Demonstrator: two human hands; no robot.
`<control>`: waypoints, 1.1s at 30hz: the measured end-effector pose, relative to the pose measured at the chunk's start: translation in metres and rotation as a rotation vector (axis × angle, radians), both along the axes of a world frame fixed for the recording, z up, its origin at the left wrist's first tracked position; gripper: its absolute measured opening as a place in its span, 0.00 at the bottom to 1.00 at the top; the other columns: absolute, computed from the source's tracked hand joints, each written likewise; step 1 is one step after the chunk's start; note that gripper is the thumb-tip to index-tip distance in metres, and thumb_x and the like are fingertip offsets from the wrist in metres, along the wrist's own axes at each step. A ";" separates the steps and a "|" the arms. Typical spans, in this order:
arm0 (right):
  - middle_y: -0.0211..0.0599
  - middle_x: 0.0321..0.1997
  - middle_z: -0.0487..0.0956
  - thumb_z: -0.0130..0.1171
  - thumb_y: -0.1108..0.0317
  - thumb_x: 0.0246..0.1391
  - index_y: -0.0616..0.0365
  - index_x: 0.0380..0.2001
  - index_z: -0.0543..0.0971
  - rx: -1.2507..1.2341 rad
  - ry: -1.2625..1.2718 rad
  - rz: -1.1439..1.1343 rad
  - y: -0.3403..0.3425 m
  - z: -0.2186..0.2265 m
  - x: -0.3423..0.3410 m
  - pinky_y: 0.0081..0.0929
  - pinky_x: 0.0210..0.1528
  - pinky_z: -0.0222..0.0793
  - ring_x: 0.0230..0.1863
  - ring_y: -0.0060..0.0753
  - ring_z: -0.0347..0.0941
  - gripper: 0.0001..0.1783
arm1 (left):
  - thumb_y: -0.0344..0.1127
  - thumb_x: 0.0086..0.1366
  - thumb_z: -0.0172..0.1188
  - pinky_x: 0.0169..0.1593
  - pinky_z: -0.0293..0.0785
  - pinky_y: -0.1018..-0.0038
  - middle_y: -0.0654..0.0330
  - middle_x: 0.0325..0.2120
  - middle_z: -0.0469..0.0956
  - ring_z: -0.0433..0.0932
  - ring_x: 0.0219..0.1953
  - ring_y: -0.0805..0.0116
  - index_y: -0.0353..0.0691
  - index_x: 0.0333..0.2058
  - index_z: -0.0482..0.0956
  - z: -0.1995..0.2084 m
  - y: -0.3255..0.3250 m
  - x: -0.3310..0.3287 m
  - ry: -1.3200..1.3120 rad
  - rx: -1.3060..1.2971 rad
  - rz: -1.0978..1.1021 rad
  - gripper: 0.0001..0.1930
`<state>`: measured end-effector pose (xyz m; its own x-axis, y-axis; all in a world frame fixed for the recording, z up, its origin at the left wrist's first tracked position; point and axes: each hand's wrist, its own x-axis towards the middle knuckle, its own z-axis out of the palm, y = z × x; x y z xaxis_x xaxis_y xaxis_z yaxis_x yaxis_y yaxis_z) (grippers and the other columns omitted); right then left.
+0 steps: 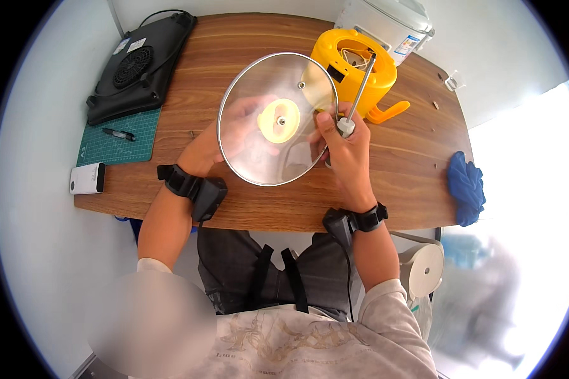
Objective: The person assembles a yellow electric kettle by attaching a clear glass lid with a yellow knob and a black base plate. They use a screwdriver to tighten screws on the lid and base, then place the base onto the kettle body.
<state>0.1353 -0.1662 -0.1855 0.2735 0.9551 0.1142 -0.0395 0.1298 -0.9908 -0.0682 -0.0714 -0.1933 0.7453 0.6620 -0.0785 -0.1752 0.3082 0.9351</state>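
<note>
A round glass lid [246,82] with a metal rim is held up over the near part of the table, its underside toward me. At its centre sits a pale yellow knob [272,129], seen through the glass, with a screw in the middle. Behind the lid, blurred by the glass, my left hand [241,120] is closed around the knob side. My right hand [348,151] grips a screwdriver [362,88] with a pale handle, its shaft pointing up and away; the thumb lies by the lid's right rim. Part of the right fingers shows through the glass.
A yellow appliance body [385,76] with wires inside and a handle stands beyond my right hand, before a whitish bin [385,25]. At left lie a black fan-like device [142,66], a green cutting mat [133,155], a pen and a power bank. Blue cloth [466,186] hangs at the right edge.
</note>
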 end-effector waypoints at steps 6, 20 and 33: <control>0.28 0.21 0.79 0.60 0.60 0.66 0.57 0.38 0.73 0.008 -0.030 0.026 0.001 -0.001 0.000 0.12 0.18 0.59 0.18 0.13 0.70 0.12 | 0.48 0.73 0.57 0.45 0.86 0.70 0.56 0.49 0.79 0.82 0.47 0.69 0.32 0.60 0.70 -0.013 0.009 -0.008 -0.068 0.020 -0.073 0.27; 0.28 0.22 0.79 0.62 0.62 0.65 0.59 0.36 0.74 -0.005 -0.080 -0.017 0.004 0.000 -0.002 0.14 0.19 0.63 0.19 0.14 0.70 0.12 | 0.42 0.79 0.42 0.28 0.67 0.87 0.69 0.32 0.70 0.69 0.25 0.84 0.41 0.50 0.70 0.007 -0.008 0.003 0.034 0.361 -0.025 0.13; 0.29 0.22 0.80 0.62 0.62 0.64 0.59 0.37 0.74 -0.009 -0.200 -0.093 0.005 -0.001 -0.003 0.16 0.19 0.63 0.17 0.14 0.68 0.12 | 0.48 0.80 0.37 0.20 0.67 0.85 0.66 0.28 0.69 0.69 0.15 0.81 0.43 0.49 0.66 0.018 -0.012 0.003 0.121 0.364 -0.127 0.16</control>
